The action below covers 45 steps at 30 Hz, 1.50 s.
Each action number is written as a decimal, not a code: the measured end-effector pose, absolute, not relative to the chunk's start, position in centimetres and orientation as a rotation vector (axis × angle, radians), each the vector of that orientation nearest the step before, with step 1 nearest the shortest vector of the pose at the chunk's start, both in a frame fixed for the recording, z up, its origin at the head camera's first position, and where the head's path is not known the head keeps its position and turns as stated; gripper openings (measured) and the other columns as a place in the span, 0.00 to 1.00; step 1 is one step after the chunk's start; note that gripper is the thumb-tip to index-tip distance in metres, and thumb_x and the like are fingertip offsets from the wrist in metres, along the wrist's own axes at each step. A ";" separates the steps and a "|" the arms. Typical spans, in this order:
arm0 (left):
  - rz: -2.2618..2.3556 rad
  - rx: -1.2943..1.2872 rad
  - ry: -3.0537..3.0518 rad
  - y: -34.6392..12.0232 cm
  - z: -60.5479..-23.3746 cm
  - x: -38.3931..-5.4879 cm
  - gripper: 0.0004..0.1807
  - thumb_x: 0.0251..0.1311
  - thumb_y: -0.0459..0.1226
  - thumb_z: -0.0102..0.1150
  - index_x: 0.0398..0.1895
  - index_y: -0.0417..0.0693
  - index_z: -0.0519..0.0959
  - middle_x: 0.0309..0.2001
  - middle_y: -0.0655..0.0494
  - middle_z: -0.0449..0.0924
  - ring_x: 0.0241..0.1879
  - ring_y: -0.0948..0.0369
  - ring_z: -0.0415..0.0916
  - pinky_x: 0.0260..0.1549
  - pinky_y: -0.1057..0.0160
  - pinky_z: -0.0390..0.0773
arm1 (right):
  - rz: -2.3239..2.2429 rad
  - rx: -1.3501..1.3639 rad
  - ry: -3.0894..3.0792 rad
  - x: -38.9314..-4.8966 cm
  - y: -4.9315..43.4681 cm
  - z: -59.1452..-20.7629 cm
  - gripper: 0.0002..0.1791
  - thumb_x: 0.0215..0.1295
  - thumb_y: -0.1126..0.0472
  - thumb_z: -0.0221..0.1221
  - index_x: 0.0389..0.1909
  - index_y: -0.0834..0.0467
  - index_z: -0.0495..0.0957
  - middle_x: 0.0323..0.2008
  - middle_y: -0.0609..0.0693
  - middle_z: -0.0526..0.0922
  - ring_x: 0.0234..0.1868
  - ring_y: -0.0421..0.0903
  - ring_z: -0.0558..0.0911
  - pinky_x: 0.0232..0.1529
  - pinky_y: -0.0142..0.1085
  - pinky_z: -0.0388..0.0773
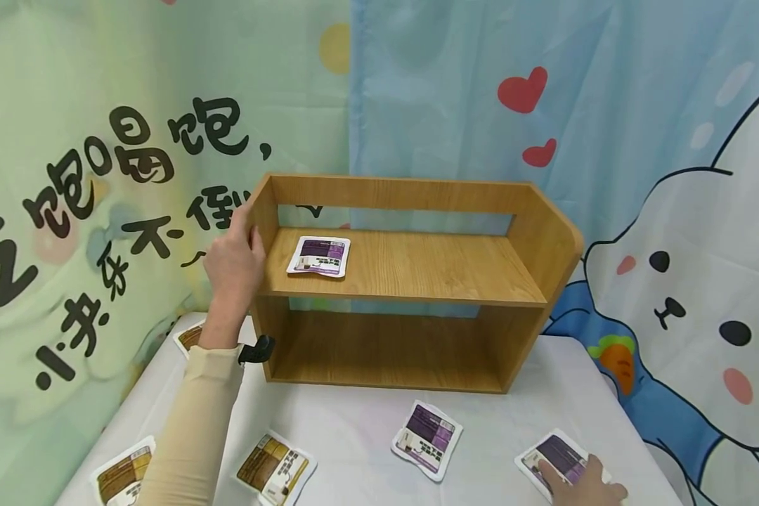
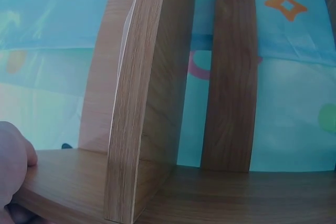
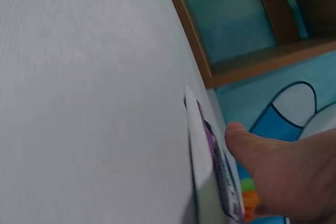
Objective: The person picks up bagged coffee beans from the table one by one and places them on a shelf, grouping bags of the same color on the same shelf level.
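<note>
My left hand (image 1: 235,256) grips the upper left side panel of a two-tier wooden shelf (image 1: 405,351). In the left wrist view, part of that hand (image 2: 13,163) shows at the lower left, against the wood. At the front right, my right hand (image 1: 585,485) is over a white pouch with a purple label (image 1: 553,453), thumb and fingers spread across it. The right wrist view shows the thumb (image 3: 239,135) held out right beside this pouch (image 3: 215,171). Another purple-labelled pouch (image 1: 319,256) lies on the left of the upper tier.
On the white table (image 1: 348,422), one purple-labelled pouch (image 1: 426,439) lies before the shelf. Brown-labelled pouches lie front left (image 1: 277,467), at the left edge (image 1: 126,471) and behind my left forearm (image 1: 190,337). Printed curtains (image 1: 430,84) hang behind the table.
</note>
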<state>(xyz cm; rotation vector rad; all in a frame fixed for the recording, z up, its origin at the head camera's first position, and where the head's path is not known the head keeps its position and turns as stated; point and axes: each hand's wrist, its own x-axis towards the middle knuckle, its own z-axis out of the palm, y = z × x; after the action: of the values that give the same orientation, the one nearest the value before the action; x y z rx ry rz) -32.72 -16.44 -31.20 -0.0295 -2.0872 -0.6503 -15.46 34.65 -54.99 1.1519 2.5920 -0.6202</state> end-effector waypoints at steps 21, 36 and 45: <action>-0.642 -0.012 -2.066 -16.4 -31.4 -33.1 0.20 0.67 0.35 0.53 0.62 0.51 0.73 0.36 0.37 0.84 0.22 0.43 0.79 0.16 0.47 0.73 | -1.361 0.924 2.824 -16.6 32.3 -54.2 0.39 0.58 0.50 0.67 0.66 0.62 0.64 0.64 0.73 0.62 0.63 0.74 0.59 0.60 0.66 0.55; -0.643 -0.002 -2.028 -16.3 -31.8 -33.2 0.20 0.66 0.34 0.53 0.61 0.51 0.73 0.34 0.38 0.84 0.18 0.45 0.77 0.13 0.50 0.70 | -1.470 0.696 2.899 -16.9 28.8 -46.9 0.38 0.58 0.52 0.68 0.67 0.59 0.65 0.68 0.70 0.59 0.62 0.68 0.63 0.58 0.58 0.67; -0.630 -0.001 -2.018 -16.3 -31.8 -33.2 0.19 0.65 0.34 0.54 0.60 0.50 0.74 0.33 0.37 0.83 0.18 0.45 0.76 0.13 0.49 0.69 | -1.544 0.586 2.946 -17.4 26.3 -44.1 0.34 0.59 0.56 0.68 0.66 0.56 0.68 0.67 0.66 0.63 0.61 0.64 0.65 0.56 0.53 0.71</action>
<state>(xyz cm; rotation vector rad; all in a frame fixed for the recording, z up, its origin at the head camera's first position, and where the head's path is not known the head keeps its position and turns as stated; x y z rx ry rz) -33.18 -16.30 -31.76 -0.0011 -2.0180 -0.6304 -17.38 26.32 -44.06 0.5856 2.9461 -1.5442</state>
